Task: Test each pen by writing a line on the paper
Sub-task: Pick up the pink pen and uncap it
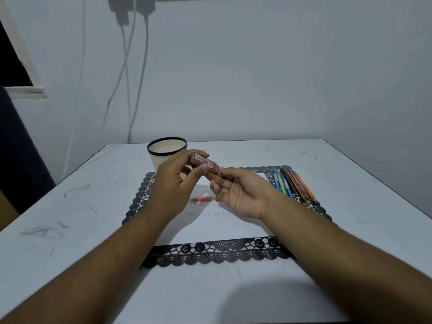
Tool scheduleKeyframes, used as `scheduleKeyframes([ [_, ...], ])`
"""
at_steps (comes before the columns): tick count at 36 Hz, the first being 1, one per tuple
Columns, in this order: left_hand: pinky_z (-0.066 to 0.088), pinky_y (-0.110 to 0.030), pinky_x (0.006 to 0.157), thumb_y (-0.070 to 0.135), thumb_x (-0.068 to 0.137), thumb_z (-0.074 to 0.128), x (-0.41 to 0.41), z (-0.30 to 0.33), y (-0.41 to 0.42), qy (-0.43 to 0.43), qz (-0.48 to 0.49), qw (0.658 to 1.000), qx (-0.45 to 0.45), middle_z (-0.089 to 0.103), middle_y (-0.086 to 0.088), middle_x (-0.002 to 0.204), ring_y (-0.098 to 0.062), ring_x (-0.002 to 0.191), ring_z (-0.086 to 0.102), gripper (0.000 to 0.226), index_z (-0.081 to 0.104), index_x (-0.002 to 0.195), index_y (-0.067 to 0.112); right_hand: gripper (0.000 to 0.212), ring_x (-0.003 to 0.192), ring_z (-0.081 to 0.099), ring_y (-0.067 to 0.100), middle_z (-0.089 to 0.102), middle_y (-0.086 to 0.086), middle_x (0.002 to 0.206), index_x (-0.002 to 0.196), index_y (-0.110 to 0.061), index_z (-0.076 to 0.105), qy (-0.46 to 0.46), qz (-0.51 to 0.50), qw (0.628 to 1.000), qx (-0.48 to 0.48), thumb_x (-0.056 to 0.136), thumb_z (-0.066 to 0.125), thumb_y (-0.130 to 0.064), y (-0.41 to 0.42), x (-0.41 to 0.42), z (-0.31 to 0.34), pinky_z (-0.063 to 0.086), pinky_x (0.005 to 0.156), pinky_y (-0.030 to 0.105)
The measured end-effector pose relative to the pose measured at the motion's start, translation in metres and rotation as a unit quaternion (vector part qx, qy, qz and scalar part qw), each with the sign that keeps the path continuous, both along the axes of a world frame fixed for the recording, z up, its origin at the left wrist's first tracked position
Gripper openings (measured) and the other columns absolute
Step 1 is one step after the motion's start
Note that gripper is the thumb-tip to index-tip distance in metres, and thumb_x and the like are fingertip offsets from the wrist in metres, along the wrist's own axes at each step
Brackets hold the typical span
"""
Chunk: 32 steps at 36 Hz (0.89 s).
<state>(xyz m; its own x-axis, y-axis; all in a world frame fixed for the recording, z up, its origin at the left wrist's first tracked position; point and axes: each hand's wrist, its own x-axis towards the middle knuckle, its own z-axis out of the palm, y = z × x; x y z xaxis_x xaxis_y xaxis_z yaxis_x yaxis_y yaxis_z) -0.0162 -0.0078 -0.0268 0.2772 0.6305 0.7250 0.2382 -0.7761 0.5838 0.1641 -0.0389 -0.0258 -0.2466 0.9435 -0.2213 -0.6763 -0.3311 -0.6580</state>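
a: start at the left. what's on the table?

b: a white top with grey scuffs. near the back stands a cream cup with a dark rim and slotted walls. only the upper inside wall shows, and i see nothing in it; the bottom is out of sight.

a: and the left hand?

b: raised just in front of the cup, fingers curled, thumb and fingertips pinching the left end of a small reddish box. the box is held in the air, tilted down to the right. its print is too blurred to read, and i can't tell if it is open or what it holds.

a: the right hand?

b: palm turned up, fingers loosely bent, its fingertips meeting the right end of the same box. so both hands hold it between them.

a: what's beneath them?

b: a sheet of paper lying on a black lace-edged mat. there are faint marks on the sheet. a red pen lies on the paper under the hands, partly hidden by the right hand.

a: and further right?

b: a row of pens lying side by side on the mat's right edge, just beside the paper: blue, green, dark, purple and orange barrels, touching each other. no hand is on them.
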Motion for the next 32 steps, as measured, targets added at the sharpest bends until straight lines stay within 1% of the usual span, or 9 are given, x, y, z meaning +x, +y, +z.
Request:
scheduleKeyframes([
  [4, 0.056, -0.032, 0.078, 0.021, 0.097, 0.067, -0.002, 0.002, 0.001, -0.010, 0.001, 1.000, -0.002, 0.073, 0.009, 0.102, -0.017, 0.094, 0.070, 0.017, 0.071, 0.113, 0.020, 0.018, 0.060, 0.070, 0.021, 0.074, 0.019, 0.092, 0.111, 0.008, 0.067, -0.001, -0.006, 1.000, 0.000, 0.099, 0.060, -0.003, 0.001, -0.001, 0.001, 0.061, 0.056, 0.025],
  [7, 0.056, -0.032, 0.078, 0.022, 0.096, 0.067, -0.002, 0.002, 0.003, -0.013, 0.000, 1.000, -0.004, 0.073, 0.007, 0.102, -0.018, 0.094, 0.070, 0.020, 0.071, 0.115, 0.017, 0.021, 0.060, 0.070, 0.020, 0.075, 0.018, 0.089, 0.106, 0.008, 0.069, -0.007, -0.009, 1.000, 0.002, 0.087, 0.066, -0.002, 0.002, -0.002, 0.001, 0.062, 0.057, 0.025],
  [13, 0.059, -0.040, 0.076, 0.030, 0.092, 0.072, -0.004, -0.002, 0.005, -0.025, -0.006, 0.999, -0.047, 0.073, 0.005, 0.104, -0.019, 0.091, 0.071, 0.019, 0.071, 0.111, 0.030, 0.029, 0.057, 0.069, 0.017, 0.074, 0.016, 0.082, 0.101, 0.006, 0.070, -0.021, -0.043, 0.999, -0.002, 0.075, 0.074, -0.004, 0.002, 0.001, 0.000, 0.061, 0.057, 0.022],
  [17, 0.061, -0.040, 0.076, 0.021, 0.090, 0.078, -0.006, -0.003, 0.006, -0.043, 0.006, 0.994, -0.096, 0.075, 0.010, 0.105, -0.018, 0.089, 0.072, 0.021, 0.073, 0.108, 0.032, 0.015, 0.058, 0.068, 0.016, 0.075, 0.015, 0.081, 0.099, 0.004, 0.071, -0.050, -0.073, 0.996, 0.013, 0.086, 0.073, -0.004, 0.004, 0.005, 0.001, 0.060, 0.055, 0.022],
  [19, 0.059, -0.030, 0.073, 0.017, 0.089, 0.080, -0.006, -0.004, 0.006, -0.030, 0.020, 0.994, -0.099, 0.075, 0.013, 0.103, -0.010, 0.084, 0.069, 0.023, 0.074, 0.106, 0.032, 0.009, 0.060, 0.068, 0.016, 0.076, 0.015, 0.084, 0.100, 0.001, 0.070, -0.097, -0.092, 0.990, 0.038, 0.094, 0.070, -0.005, 0.005, 0.009, 0.001, 0.060, 0.056, 0.024],
  [22, 0.050, -0.015, 0.067, 0.012, 0.088, 0.079, -0.005, -0.005, 0.006, 0.017, 0.056, 0.996, -0.066, 0.073, 0.016, 0.098, 0.001, 0.084, 0.063, 0.024, 0.075, 0.104, 0.029, 0.007, 0.068, 0.069, 0.019, 0.079, 0.015, 0.093, 0.099, -0.003, 0.069, -0.250, -0.129, 0.954, 0.107, 0.098, 0.069, -0.010, 0.004, 0.016, 0.001, 0.062, 0.067, 0.032],
  [25, 0.046, -0.016, 0.064, 0.018, 0.089, 0.078, -0.005, -0.004, 0.007, 0.106, 0.097, 0.989, -0.044, 0.071, 0.016, 0.093, 0.006, 0.082, 0.060, 0.019, 0.076, 0.106, 0.026, 0.010, 0.075, 0.072, 0.021, 0.080, 0.012, 0.093, 0.097, -0.004, 0.069, -0.387, -0.156, 0.893, 0.171, 0.100, 0.068, -0.013, 0.000, 0.021, 0.007, 0.061, 0.067, 0.035],
  [28, 0.042, -0.015, 0.065, 0.025, 0.091, 0.076, -0.004, -0.004, 0.005, 0.176, 0.125, 0.976, -0.025, 0.072, 0.017, 0.091, 0.014, 0.077, 0.057, 0.021, 0.074, 0.112, 0.029, 0.011, 0.074, 0.071, 0.020, 0.080, 0.009, 0.091, 0.098, -0.005, 0.070, -0.439, -0.167, 0.859, 0.204, 0.100, 0.068, -0.015, -0.003, 0.022, 0.012, 0.060, 0.062, 0.033],
  [32, 0.043, -0.012, 0.066, 0.027, 0.091, 0.077, -0.001, -0.005, 0.004, 0.193, 0.143, 0.970, -0.018, 0.070, 0.023, 0.092, 0.018, 0.075, 0.055, 0.027, 0.072, 0.117, 0.033, 0.009, 0.076, 0.071, 0.020, 0.078, 0.006, 0.090, 0.099, -0.009, 0.070, -0.475, -0.192, 0.826, 0.236, 0.102, 0.066, -0.016, -0.002, 0.021, 0.010, 0.060, 0.064, 0.037],
])
